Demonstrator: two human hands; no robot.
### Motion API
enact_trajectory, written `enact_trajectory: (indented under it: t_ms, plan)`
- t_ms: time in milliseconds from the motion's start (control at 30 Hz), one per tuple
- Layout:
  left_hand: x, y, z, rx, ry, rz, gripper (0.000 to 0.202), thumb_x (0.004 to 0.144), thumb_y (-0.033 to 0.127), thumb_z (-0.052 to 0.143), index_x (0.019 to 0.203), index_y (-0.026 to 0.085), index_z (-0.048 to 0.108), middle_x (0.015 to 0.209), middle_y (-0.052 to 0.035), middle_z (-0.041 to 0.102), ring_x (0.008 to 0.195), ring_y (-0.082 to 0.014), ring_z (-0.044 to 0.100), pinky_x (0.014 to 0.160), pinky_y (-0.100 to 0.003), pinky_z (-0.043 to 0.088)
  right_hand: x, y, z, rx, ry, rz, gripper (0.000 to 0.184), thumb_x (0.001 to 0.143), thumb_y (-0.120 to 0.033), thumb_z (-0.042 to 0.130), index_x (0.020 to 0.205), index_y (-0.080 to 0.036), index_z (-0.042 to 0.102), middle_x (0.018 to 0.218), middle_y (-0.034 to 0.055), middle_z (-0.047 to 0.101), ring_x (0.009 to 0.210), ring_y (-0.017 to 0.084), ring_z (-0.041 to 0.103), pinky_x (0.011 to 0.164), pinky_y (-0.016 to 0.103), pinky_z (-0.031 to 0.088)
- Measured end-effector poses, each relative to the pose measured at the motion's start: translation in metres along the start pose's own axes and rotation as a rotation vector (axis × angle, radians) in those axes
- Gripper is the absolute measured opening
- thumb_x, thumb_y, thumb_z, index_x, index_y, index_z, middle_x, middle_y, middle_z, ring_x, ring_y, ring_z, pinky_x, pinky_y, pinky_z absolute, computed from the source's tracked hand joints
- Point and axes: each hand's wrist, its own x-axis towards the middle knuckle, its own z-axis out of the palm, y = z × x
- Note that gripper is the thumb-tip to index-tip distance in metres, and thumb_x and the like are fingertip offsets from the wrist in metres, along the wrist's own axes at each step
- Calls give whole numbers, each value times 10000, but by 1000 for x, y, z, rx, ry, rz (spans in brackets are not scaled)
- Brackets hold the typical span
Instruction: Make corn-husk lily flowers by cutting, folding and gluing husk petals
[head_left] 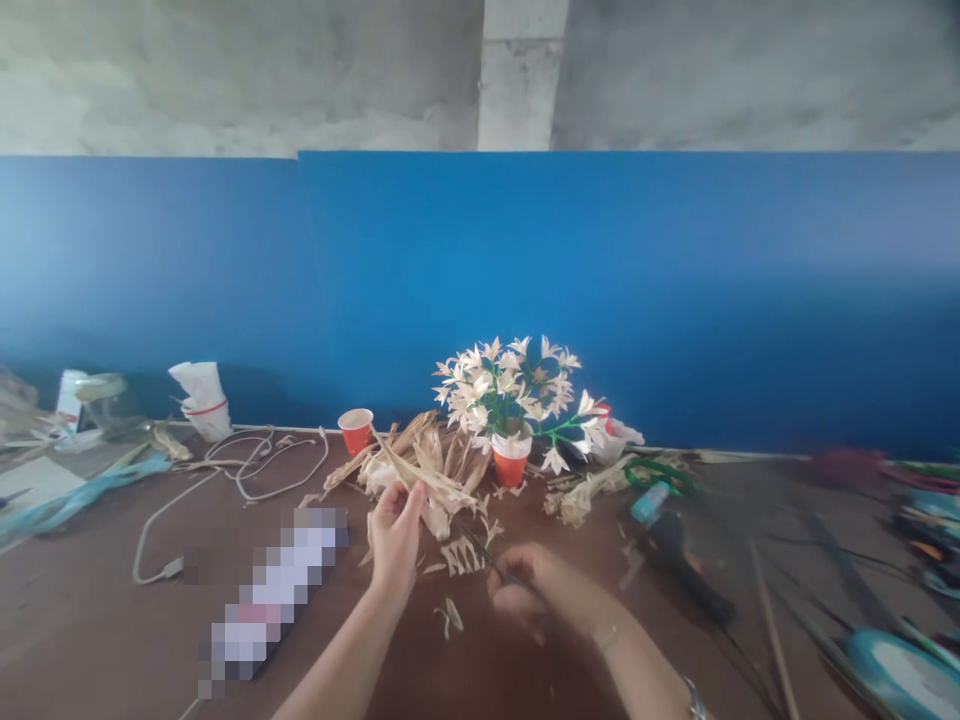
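My left hand is raised over the brown table and pinches a long dry corn husk strip that slants up to the left. My right hand is closed around a thin dark tool, probably scissors, whose tip points toward the husk. Between the hands lies a cut, comb-like husk piece. Small husk scraps lie just in front. Behind them is a pile of dry husks.
A red cup with white husk flowers stands behind the pile, another red cup to its left. A white cable, a glue gun, a thin stick and green wire lie around. A blue wall backs the table.
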Motion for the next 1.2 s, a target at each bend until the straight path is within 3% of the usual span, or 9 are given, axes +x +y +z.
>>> enact_trajectory:
  t_ms: [200, 333, 567, 1033, 1200]
  plan:
    - [-5, 0, -1, 94, 78, 76, 274, 729, 432, 599, 676, 182, 501, 477, 82, 400, 404, -64, 344, 391, -174, 275, -1, -14, 16, -15, 5, 18, 276, 618, -373, 692, 677, -141, 554, 444, -64, 499, 347, 55, 438, 328, 160, 401]
    - [-7, -1, 0, 264, 93, 176, 264, 742, 391, 588, 612, 188, 480, 497, 76, 405, 451, -77, 361, 448, -185, 306, -2, -19, 27, 2, 37, -31, 338, 629, -440, 688, 693, -150, 526, 451, -76, 480, 353, 47, 430, 334, 149, 379]
    - [-17, 3, 6, 361, 81, 208, 239, 767, 353, 554, 603, 204, 465, 499, 66, 453, 447, -95, 393, 456, -203, 316, 2, -16, 32, 38, 44, -44, 402, 634, -508, 674, 720, -156, 500, 416, -83, 473, 338, 56, 429, 311, 140, 286]
    - [-17, -1, 6, 241, 101, 125, 231, 691, 417, 618, 644, 203, 546, 516, 35, 525, 509, -134, 480, 476, -222, 342, 13, 1, 29, 73, 31, -100, 413, 639, -523, 668, 739, -171, 476, 393, -108, 439, 294, 44, 385, 286, 140, 285]
    - [-18, 0, 6, 258, 91, 145, 215, 707, 404, 608, 649, 205, 549, 540, 31, 536, 528, -136, 482, 497, -224, 348, 11, -3, 29, 68, 47, -73, 408, 639, -515, 668, 742, -169, 479, 394, -108, 437, 292, 37, 366, 284, 137, 277]
